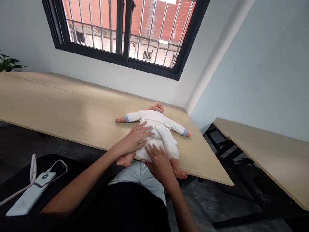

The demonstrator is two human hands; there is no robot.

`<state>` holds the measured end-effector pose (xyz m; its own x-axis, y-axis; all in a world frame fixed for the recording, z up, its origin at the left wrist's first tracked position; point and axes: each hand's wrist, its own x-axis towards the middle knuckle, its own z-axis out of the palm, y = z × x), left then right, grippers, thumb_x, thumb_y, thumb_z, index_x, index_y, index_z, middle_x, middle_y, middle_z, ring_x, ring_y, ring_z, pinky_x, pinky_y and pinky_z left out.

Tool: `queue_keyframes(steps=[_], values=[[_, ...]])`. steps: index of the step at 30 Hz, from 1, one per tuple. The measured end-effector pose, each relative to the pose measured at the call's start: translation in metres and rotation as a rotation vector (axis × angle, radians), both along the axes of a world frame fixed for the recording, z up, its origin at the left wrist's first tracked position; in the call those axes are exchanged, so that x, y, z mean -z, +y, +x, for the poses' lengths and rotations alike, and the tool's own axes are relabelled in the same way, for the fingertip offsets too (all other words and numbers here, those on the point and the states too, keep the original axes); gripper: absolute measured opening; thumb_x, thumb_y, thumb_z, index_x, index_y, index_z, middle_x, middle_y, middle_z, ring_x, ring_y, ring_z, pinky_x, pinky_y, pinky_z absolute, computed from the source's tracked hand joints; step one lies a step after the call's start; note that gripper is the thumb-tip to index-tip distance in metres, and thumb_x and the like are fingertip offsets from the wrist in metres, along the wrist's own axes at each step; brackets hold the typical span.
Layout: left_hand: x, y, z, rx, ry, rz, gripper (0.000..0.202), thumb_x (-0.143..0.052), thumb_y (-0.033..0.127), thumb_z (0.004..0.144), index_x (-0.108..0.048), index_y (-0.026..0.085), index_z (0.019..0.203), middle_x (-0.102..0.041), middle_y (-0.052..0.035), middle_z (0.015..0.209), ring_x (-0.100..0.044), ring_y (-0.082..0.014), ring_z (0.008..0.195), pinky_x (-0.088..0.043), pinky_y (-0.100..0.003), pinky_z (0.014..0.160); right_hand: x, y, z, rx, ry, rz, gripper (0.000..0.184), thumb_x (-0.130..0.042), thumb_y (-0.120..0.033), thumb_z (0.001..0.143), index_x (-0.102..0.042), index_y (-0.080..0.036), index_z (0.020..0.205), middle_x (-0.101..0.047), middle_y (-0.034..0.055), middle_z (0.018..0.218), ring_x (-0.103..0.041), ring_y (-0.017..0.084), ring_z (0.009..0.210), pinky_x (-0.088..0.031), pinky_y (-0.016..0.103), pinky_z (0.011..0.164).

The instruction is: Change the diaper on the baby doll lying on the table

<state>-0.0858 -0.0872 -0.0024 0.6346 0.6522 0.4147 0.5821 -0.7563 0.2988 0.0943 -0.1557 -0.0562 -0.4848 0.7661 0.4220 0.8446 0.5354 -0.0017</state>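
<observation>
A baby doll [158, 117] in a white outfit with blue cuffs lies on its back on the wooden table [96, 119]. Its head points toward the window, and its arms are spread to both sides. My left hand [138, 137] rests on the doll's lower belly, fingers stretched out over the white cloth. Lower down, between the doll's legs, my right hand [158, 159] lies on the white cloth with its fingers spread. The doll's bare feet reach the near edge of the table. Both palms face down, so what is under them is hidden.
A white power bank [32, 193] with a cable lies on a black surface at lower left. Behind the table is a barred window [125, 32]. A second table [265, 148] with black legs stands at right. Plant leaves [9, 62] show at far left.
</observation>
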Motion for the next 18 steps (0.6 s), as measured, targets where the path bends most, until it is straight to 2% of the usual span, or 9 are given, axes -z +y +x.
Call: queue_keyframes(steps=[2, 5, 9, 14, 18], values=[[-0.008, 0.013, 0.010, 0.006, 0.037, 0.027, 0.051, -0.044, 0.009, 0.085, -0.054, 0.028, 0.132, -0.037, -0.0017, 0.152, -0.013, -0.0278, 0.147, -0.009, -0.055, 0.116, 0.006, 0.004, -0.005, -0.018, -0.002, -0.023, 0.044, -0.057, -0.023, 0.090, -0.052, -0.013, 0.133, -0.054, 0.0142, 0.136, -0.046, 0.029, 0.131, -0.043, 0.048, 0.105], [-0.016, 0.034, 0.022, 0.079, 0.112, -0.076, 0.062, -0.044, 0.001, 0.077, -0.055, 0.030, 0.130, -0.041, -0.0001, 0.149, -0.019, -0.0304, 0.145, -0.010, -0.062, 0.113, 0.014, 0.004, -0.002, 0.005, 0.022, 0.018, 0.037, -0.049, -0.013, 0.091, -0.058, -0.012, 0.127, -0.059, 0.0114, 0.130, -0.051, 0.027, 0.127, -0.047, 0.043, 0.102], [-0.016, 0.053, 0.024, 0.132, 0.048, -0.206, 0.055, -0.053, 0.008, 0.073, -0.063, 0.032, 0.120, -0.051, 0.0023, 0.142, -0.026, -0.0299, 0.142, -0.019, -0.054, 0.114, 0.013, -0.004, 0.007, 0.030, 0.063, 0.082, 0.043, -0.038, 0.000, 0.087, -0.065, -0.017, 0.116, -0.065, 0.0077, 0.122, -0.062, 0.021, 0.113, -0.053, 0.034, 0.092], [-0.014, 0.062, 0.020, 0.178, 0.045, -0.209, 0.054, -0.055, 0.020, 0.074, -0.060, 0.031, 0.126, -0.051, 0.0020, 0.141, -0.028, -0.0287, 0.141, -0.023, -0.048, 0.113, 0.000, -0.019, 0.009, 0.024, 0.120, 0.258, 0.044, -0.034, 0.000, 0.087, -0.066, -0.017, 0.112, -0.072, 0.0075, 0.106, -0.068, 0.018, 0.098, -0.051, 0.026, 0.076], [-0.017, 0.064, 0.020, 0.221, 0.120, -0.171, 0.056, -0.061, 0.029, 0.071, -0.060, 0.031, 0.127, -0.057, 0.0009, 0.135, -0.032, -0.0279, 0.138, -0.030, -0.041, 0.110, -0.028, -0.017, 0.015, 0.037, 0.142, 0.380, 0.036, -0.037, -0.009, 0.093, -0.065, -0.019, 0.112, -0.073, 0.0057, 0.095, -0.068, 0.016, 0.076, -0.042, 0.025, 0.063]])
